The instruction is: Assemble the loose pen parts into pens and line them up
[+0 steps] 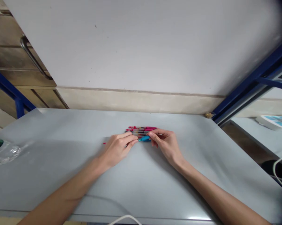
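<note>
A row of several pens [138, 128] with pink, clear and dark parts lies on the grey table, just beyond my hands. Between my hands is a blue pen [145, 138], its narrow end pointing left. My right hand [165, 142] pinches its thicker part between thumb and fingers. The fingers of my left hand [119, 147] are closed at the narrow end, and what else they may hold is hidden. A small red tip [104, 143] shows to the left of my left hand; the rest of it is covered by that hand.
The grey table [84, 184] backs onto a white wall. Clear plastic wrapping [11, 153] with something green lies at the left edge. Blue metal frames [250, 79] stand at both sides. A white cable [125, 217] loops at the front edge. A white device [273, 122] sits on another surface at right.
</note>
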`<state>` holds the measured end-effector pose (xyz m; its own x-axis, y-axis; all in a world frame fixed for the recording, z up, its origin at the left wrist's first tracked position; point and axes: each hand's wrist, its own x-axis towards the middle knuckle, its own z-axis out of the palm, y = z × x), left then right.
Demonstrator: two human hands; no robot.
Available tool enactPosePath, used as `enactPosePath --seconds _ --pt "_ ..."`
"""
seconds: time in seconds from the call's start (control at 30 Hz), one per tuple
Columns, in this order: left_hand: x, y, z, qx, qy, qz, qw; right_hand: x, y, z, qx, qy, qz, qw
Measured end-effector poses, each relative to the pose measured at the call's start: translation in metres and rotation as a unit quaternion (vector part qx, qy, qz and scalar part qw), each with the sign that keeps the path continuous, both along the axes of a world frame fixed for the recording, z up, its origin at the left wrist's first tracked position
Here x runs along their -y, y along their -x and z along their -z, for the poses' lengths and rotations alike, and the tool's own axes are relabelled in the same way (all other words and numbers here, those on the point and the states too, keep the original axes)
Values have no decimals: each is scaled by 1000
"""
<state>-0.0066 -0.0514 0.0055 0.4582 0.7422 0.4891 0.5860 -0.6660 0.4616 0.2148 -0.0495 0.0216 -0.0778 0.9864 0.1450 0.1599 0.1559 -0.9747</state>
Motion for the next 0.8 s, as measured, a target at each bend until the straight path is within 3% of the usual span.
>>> enactPosePath --seconds 0.17,0.5,0.8 --pt "0 0 -1 9 -10 -7 1000 -2 -1 1 -16 -9 30 999" --pt "-1 0 1 3 1 8 1000 -1 1 5 3 1 -7 1000" --pt "-3 1 -1 3 18 11 1000 2 5 4 -74 -44 -4 996"
